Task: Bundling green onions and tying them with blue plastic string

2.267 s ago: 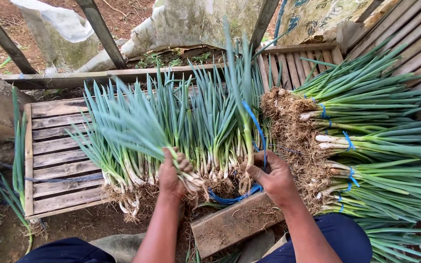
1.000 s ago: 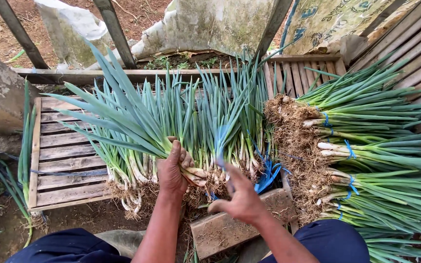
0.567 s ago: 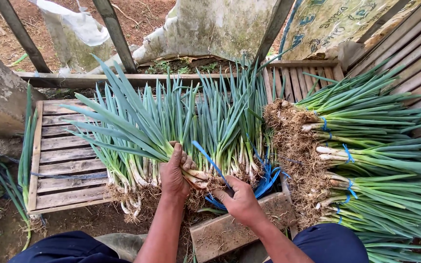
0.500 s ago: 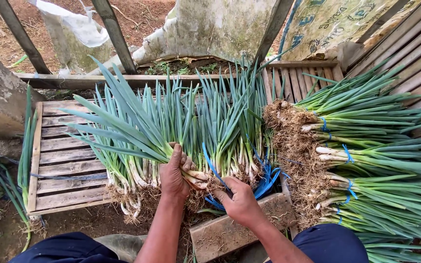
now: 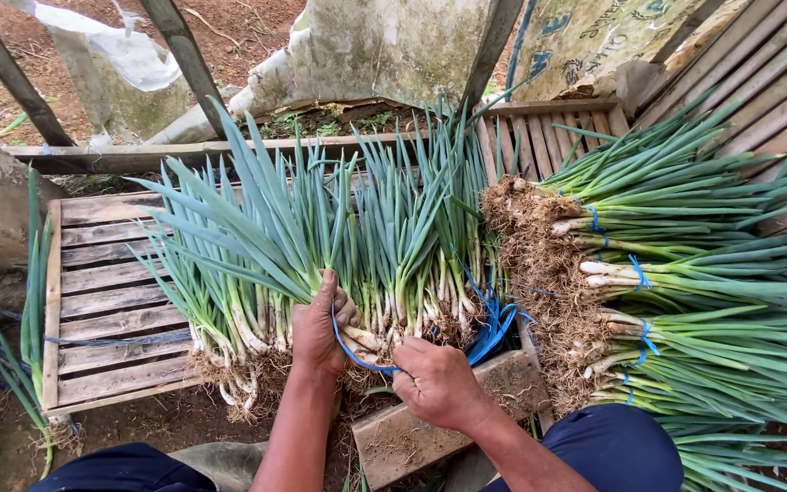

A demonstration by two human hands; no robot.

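A loose heap of spring onions (image 5: 321,237) lies across a wooden slat pallet (image 5: 102,301), green leaves pointing away, white stalks and muddy roots toward me. My left hand (image 5: 319,326) grips a bunch of the stalks near the roots. A thin blue string (image 5: 350,351) loops from under that hand to my right hand (image 5: 436,383), which pinches its end just below the bunch. More blue strings (image 5: 494,323) lie in a tangle to the right of the heap.
Tied bundles of spring onions (image 5: 685,273) with blue bands are stacked at the right, roots facing left. A wooden block (image 5: 412,437) lies below my hands. Wooden posts, a concrete slab and bare soil stand behind. My dark trouser knees show at the bottom.
My right hand took a blue string from the tangle at the right, swung it over the bunch and now pulls it low around the stalks. My left hand stayed on the bunch.
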